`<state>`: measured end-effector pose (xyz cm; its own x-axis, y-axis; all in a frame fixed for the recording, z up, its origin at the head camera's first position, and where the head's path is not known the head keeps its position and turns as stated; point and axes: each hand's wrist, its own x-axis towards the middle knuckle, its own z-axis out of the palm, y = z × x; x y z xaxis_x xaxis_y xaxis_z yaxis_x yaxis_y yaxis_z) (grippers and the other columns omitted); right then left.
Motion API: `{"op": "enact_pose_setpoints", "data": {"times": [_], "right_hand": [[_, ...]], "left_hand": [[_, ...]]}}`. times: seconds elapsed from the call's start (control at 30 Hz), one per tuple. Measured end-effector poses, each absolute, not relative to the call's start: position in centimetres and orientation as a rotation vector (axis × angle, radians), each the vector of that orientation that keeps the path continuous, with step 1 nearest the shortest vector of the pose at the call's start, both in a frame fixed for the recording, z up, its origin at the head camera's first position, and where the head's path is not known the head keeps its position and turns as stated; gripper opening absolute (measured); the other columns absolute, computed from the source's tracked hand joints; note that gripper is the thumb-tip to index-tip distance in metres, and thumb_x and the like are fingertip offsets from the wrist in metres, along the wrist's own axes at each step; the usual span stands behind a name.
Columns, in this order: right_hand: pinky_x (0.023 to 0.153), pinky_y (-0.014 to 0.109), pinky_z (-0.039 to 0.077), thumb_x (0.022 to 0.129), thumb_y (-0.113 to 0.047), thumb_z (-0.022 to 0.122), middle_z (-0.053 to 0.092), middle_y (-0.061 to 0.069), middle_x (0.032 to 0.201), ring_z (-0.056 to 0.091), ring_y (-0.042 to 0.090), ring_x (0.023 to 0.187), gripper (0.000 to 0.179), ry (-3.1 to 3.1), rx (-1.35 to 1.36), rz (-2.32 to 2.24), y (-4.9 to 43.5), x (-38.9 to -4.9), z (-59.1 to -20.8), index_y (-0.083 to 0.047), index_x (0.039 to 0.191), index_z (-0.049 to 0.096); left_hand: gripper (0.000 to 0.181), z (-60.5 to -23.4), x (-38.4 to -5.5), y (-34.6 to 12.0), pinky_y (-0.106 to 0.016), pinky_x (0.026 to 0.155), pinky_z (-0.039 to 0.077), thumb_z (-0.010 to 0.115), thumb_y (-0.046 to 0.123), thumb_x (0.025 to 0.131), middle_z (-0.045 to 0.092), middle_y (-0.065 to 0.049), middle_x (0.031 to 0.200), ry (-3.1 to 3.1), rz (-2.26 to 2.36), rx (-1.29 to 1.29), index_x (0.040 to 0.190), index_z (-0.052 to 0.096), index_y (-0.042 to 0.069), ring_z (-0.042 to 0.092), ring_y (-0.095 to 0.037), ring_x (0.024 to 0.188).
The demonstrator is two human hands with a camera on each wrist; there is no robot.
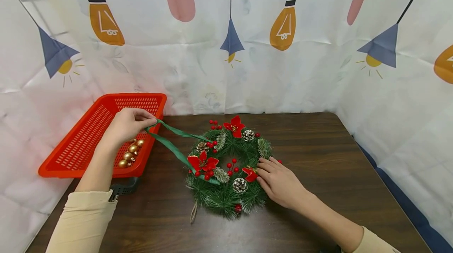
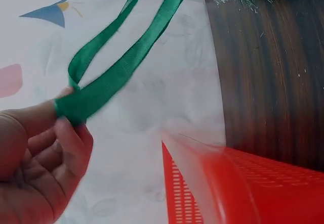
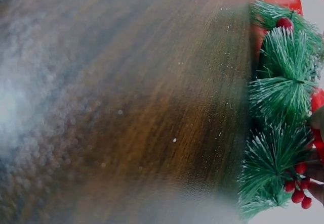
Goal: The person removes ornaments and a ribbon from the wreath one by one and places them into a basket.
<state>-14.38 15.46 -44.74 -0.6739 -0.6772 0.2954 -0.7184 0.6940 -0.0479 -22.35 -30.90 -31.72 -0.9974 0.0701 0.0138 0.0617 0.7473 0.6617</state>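
A green ribbon [image 1: 173,149] runs in two strands from the wreath's left side up to my left hand [image 1: 131,125]. Thumb and fingers pinch its end above the basket's right rim, and the left wrist view shows the ribbon [image 2: 109,90] folded over at the fingertips. The Christmas wreath [image 1: 219,202] lies flat on the table, dressed with red poinsettias, berries, pinecones and frosted sprigs. My right hand [image 1: 281,182] rests on the wreath's right side, its fingers extended over the greenery beside a red flower [image 1: 250,174]. In the right wrist view that hand is mostly cut off.
A red plastic basket [image 1: 76,149] stands at the table's left, under my left forearm. Inside it lie several gold balls [image 1: 128,156]. A twine loop [image 1: 193,213] sticks out from the wreath's lower left. Behind the brown table [image 1: 311,143] hangs a white printed curtain [image 1: 198,76].
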Motion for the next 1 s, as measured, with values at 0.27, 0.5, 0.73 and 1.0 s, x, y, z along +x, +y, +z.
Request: {"op": "enact_pose_setpoints", "data": {"times": [0.27,0.5,0.73,1.0], "right_hand": [[0.116,0.052,0.035,0.102,-0.025,0.065,0.068,0.014,0.129,0.053,0.033,0.135,0.034,-2.644,1.117,0.239,15.5,-14.3,-44.8,-0.002,0.125,0.072],[0.116,0.052,0.035,0.1,-0.026,0.067,0.066,0.015,0.134,0.052,0.033,0.136,0.038,-2.617,1.126,0.29,15.8,-14.4,-45.1,-0.002,0.13,0.07],[0.118,0.052,0.031,0.101,-0.04,0.065,0.058,0.016,0.144,0.047,0.032,0.14,0.053,-2.63,1.147,0.319,16.2,-14.5,-45.4,-0.004,0.141,0.062],[0.115,0.053,0.035,0.095,-0.043,0.072,0.06,0.017,0.142,0.05,0.034,0.138,0.058,-2.609,1.149,0.282,16.1,-14.3,-45.3,-0.005,0.139,0.064]], "left_hand": [[0.05,-32.2,-22.5,-31.6,-0.025,0.061,0.054,0.069,0.039,0.1,0.075,-0.003,0.1,2.724,1.415,0.079,0.124,0.066,-0.005,0.073,-0.02,0.084],[0.049,-32.0,-22.5,-31.5,-0.029,0.079,0.06,0.068,0.027,0.102,0.073,0.008,0.098,2.565,1.638,0.152,0.13,0.06,-0.012,0.072,-0.013,0.085],[0.044,-31.4,-22.4,-30.9,-0.029,0.082,0.06,0.065,0.022,0.104,0.074,0.004,0.096,2.494,1.744,0.183,0.129,0.059,-0.013,0.074,-0.014,0.085],[0.031,-31.6,-22.8,-29.6,-0.029,0.081,0.06,0.066,0.025,0.102,0.075,-0.001,0.092,2.441,1.98,0.12,0.117,0.068,-0.002,0.072,-0.014,0.084]]}}
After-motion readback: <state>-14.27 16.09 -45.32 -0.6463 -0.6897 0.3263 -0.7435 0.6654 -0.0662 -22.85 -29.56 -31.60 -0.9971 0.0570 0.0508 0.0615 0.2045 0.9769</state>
